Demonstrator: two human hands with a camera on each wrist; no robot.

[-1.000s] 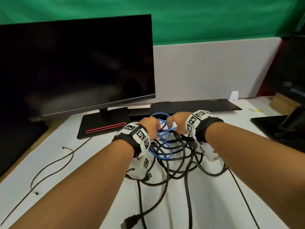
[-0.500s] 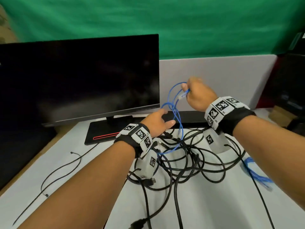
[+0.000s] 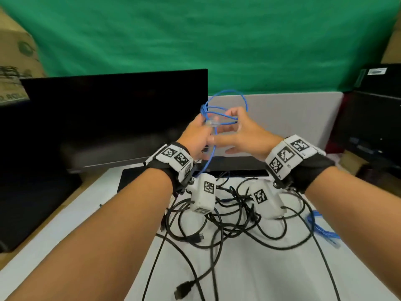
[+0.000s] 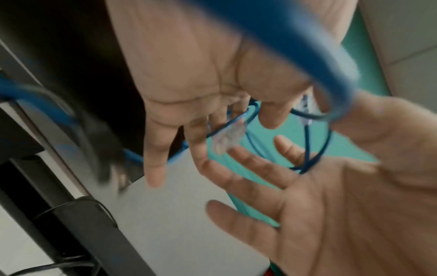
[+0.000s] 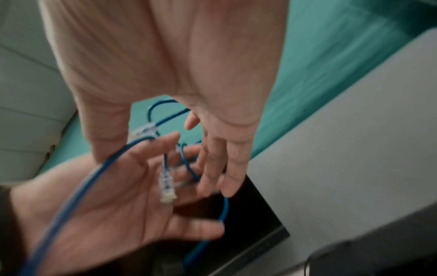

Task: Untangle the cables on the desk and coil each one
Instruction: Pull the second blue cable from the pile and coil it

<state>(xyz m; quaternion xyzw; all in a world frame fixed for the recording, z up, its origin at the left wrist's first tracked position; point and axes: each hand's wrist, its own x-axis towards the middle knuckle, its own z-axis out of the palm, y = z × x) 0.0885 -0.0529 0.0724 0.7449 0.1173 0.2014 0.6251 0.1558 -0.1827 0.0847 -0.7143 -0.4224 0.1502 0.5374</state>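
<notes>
Both hands are raised above the white desk (image 3: 260,270), facing each other around a blue cable (image 3: 230,91) that arcs in a loop over them. My left hand (image 3: 196,135) pinches it beside a clear connector (image 3: 211,124). My right hand (image 3: 245,131) hooks the loop strands with forefinger and thumb, its other fingers spread. The right wrist view shows a second clear plug (image 5: 166,184) dangling over the left palm. The blue cable drops past my left wrist to a tangle of black cables (image 3: 230,216) on the desk. Its other end (image 3: 321,229) lies at the right.
A dark monitor (image 3: 108,118) stands at the back left, with a flat black bar (image 3: 234,166) behind the tangle. A grey divider (image 3: 293,114) runs along the back. Black equipment (image 3: 373,127) sits at the far right. A black plug (image 3: 183,290) lies near the front edge.
My right hand lifted the blue cable out of the tangle. My left hand rose from the desk to meet it. Both now hold the loop up high.
</notes>
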